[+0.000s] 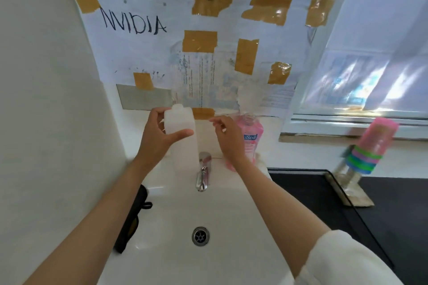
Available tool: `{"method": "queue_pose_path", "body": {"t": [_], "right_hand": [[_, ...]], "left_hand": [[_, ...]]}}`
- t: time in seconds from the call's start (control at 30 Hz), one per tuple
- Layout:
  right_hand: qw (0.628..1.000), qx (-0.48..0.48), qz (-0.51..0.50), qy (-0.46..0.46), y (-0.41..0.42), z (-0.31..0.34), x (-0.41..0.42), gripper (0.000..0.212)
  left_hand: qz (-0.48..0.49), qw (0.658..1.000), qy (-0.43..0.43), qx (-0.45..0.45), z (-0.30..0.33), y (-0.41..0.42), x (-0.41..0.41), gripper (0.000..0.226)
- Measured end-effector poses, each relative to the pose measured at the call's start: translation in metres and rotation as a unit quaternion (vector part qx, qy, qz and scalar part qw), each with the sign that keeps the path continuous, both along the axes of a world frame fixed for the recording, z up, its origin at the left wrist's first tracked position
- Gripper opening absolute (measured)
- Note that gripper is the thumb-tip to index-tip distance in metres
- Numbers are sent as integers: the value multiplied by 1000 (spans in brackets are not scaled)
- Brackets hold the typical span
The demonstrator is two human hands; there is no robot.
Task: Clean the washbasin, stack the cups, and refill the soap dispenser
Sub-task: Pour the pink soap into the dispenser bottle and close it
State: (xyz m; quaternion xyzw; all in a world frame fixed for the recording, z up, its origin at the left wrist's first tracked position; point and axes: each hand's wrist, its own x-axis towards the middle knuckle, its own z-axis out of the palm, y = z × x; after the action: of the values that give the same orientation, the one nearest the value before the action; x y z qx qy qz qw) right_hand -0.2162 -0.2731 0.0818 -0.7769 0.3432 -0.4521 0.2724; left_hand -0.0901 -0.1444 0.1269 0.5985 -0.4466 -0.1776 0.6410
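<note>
head view: left hand (159,136) grips a frosted, boxy plastic soap dispenser (181,127) at the glossy white washbasin (231,227) back edge; right hand (228,136) loosely open, empty.

White soap dispenser (179,122) upright, w/o pump, at washbasin (231,215) back edge; open pink refill bottle (251,140) right of tap; stacked cups (370,146) on counter, tilted.
</note>
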Motion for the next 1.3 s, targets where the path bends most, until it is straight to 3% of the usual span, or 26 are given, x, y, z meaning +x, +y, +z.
{"method": "queue_pose_path", "body": {"t": [0.1,0.47,0.77,1.0,1.17,1.3], "right_hand": [[999,-2,-49,-24,-11,4,-35,20],[990,33,-128,52,-40,-6,-95,27],[985,128,-66,91,-60,-16,-100,86],[974,225,23,-9,-75,-32,-87,114],[956,291,0,-44,-83,-45,-87,82],[940,334,41,-48,-89,-51,-81,80]], "left_hand": [[-22,1000,-14,-9,9,-12,-23,59],[-56,998,-25,15,-2,-44,-55,63],[-80,995,-14,58,-26,-65,-69,69],[-80,993,-26,79,-33,-80,-65,69],[-78,994,-25,78,-33,-90,-65,69],[-82,993,-27,76,-33,-96,-64,68]]}}
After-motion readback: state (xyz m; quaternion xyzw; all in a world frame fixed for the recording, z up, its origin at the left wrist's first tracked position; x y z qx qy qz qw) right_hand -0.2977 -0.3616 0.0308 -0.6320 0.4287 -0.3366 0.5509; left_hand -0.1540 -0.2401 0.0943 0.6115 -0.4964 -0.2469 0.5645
